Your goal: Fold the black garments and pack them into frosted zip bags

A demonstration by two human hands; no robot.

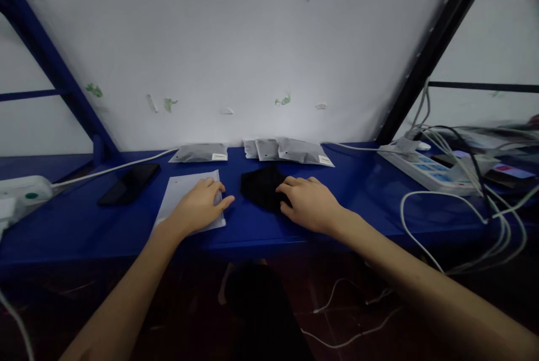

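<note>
Head view, blue shelf (63, 226) as work surface, white wall close behind.

Left hand (197, 206): lies palm down on a flat white pouch (179, 190) near the front edge of the shelf, left of centre. Fingers are spread and pointing right, index finger reaching just past the pouch's right edge. Hand is flat and open, nothing gripped; the pressure seems to pin the pouch flat so it does not slide.

Right hand (309, 204): rests on the right side of a small black fabric item (261, 187), just right of the pouch and apart from it by a narrow strip of blue. Fingers are curled down over the fabric's edge; I cannot tell whether they pinch it or only press on it. The fabric looks soft and folded; its type cannot be made out.

Placement notes: pouch and fabric lie side by side, one under each hand, which suits two-handed handling without crossing arms.

Far edge, against the wall: one filled grey pouch (200, 152) left of centre, and a cluster of three overlapping grey pouches (290, 150) right of centre. They are kept back, out of the hands' way.

Left: a dark phone (128, 183) lies face up; a white cable (113, 167) runs past it to a white device (23, 190) at the far left.

Right: a white power strip (425, 170) with several white cables (475, 198) looping off the shelf edge.
</note>
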